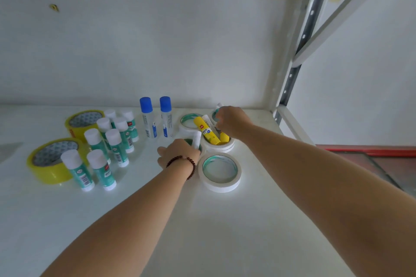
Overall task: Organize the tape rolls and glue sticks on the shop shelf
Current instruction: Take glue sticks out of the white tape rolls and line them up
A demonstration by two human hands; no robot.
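White shelf board (pixel 225 231), smooth, matte. Left hand (pixel 177 153) curled around white glue stick (pixel 197 139), stick near upright inside white tape roll. Right hand (pixel 231 121) fingers bunched over rear roll; grasp unclear. Between hands: yellow glue stick (pixel 206 130), plastic cylinder, leaning back-left in stacked masking-tape rings (pixel 221 145).

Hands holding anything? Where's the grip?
Left hand grips a white glue stick at its lower end. Right hand is closed over something mostly hidden.
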